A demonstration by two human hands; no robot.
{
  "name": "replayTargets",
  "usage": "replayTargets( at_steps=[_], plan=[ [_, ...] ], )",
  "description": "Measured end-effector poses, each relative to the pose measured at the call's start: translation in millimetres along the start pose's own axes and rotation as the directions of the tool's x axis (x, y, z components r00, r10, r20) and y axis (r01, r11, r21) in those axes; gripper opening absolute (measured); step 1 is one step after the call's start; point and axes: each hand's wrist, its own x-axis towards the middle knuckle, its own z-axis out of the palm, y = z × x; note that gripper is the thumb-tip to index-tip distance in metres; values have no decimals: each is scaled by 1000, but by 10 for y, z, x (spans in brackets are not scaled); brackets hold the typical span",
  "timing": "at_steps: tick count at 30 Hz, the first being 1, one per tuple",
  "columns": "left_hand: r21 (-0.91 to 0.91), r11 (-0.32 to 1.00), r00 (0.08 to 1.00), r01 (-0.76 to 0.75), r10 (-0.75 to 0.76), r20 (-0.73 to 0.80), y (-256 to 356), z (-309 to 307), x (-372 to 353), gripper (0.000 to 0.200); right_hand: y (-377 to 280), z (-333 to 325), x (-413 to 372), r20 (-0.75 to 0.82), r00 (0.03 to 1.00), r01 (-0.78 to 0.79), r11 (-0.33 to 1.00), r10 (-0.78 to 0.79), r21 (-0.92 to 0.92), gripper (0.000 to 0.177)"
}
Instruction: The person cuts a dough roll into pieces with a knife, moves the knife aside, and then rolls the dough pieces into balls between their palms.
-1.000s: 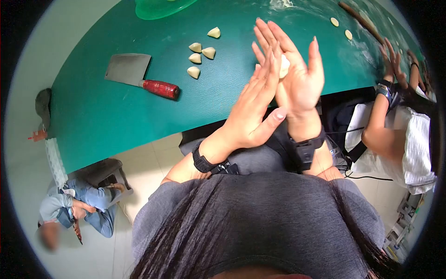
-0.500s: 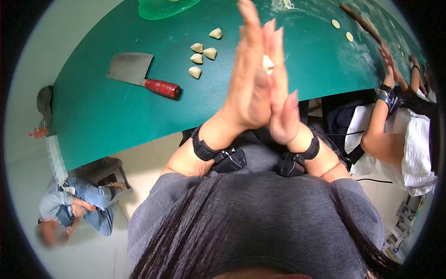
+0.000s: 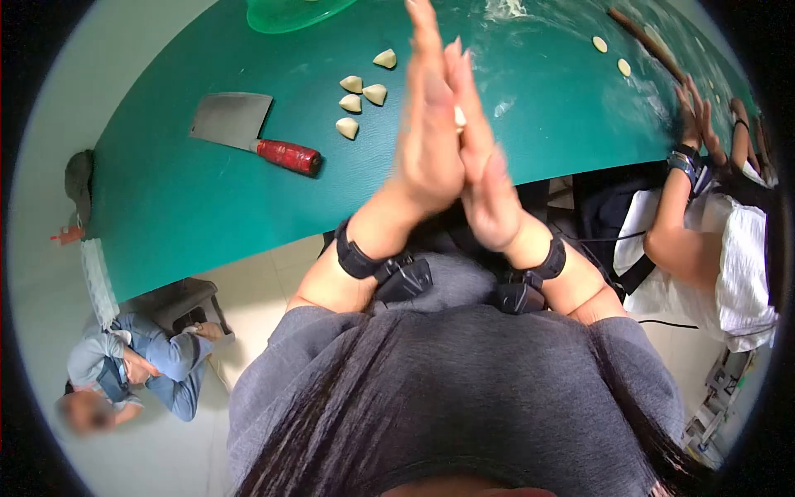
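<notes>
Your left hand and right hand are raised palm to palm, fingers extended, gripping one small dough piece between them. The dough piece shows only as a pale patch near the finger side of the right palm; motion blur and the fingers conceal its full outline. Both hands stand above the near edge of the green table, clear of its surface. Expect the dough piece to be light, soft and pliable, likely to take a dent from any fingertip and to cling slightly if the palms are damp. Take hold of it with the flat centre of each palm, applying light, even pressure; uneven pressure may flatten one side or let it slip out at the fingers. Five wedge-like dough lumps lie on the table to the left of your hands; handle each by its sides, using the fingertips. Between these and the table's left edge lies a cleaver, its red handle angled towards the near edge. Two flat dough discs lie towards the table's right end, beside a brown stick and near a co-worker's hands.
</notes>
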Motion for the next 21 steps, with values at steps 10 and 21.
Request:
replayTargets(
  at_steps=[10, 21],
  plan=[
    [105, 993, 967, 52, -77, 242, 316, 200, -219, 71, -13, -256, 377, -374, 904, 43, 826, 207, 561, 73],
    [316, 936, 972, 152, -200, 126, 234, -69, -39, 99, 208, -269, 52, 223, 922, -202, -96, 316, 975, 47]
  ],
)
